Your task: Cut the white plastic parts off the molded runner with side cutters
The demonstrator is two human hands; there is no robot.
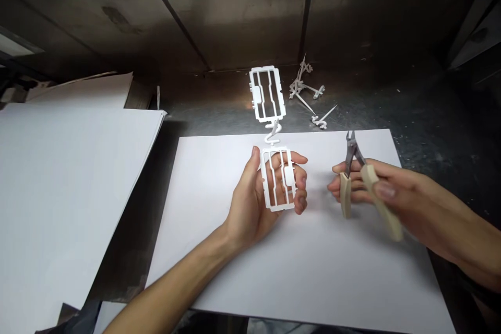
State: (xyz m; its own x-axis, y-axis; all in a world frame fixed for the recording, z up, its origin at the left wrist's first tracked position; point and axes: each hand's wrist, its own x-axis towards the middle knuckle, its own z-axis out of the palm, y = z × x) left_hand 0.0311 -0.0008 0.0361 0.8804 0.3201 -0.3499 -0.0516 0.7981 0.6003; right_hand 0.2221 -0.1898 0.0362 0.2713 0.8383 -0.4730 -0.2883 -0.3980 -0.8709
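My left hand (250, 198) holds a white moulded plastic frame (267, 180) with slim inner bars, fingers curled behind it and thumb along its left edge. A curved white runner (272, 138) joins it to a second, similar plastic frame (256, 95) farther away. To the right, my right hand (376, 180) grips a pair of side cutters (370, 180) with cream handles. The handles are spread, and the jaws point away from me, apart from the plastic. Slight blur softens the right hand.
Beneath both hands lies a white sheet (324, 271) on a dark metal bench (219, 115). Several white plastic runner scraps (299, 86) lie at the back. Stacked white sheets (70, 182) stand at left. A stained metal wall (250, 15) rises behind.
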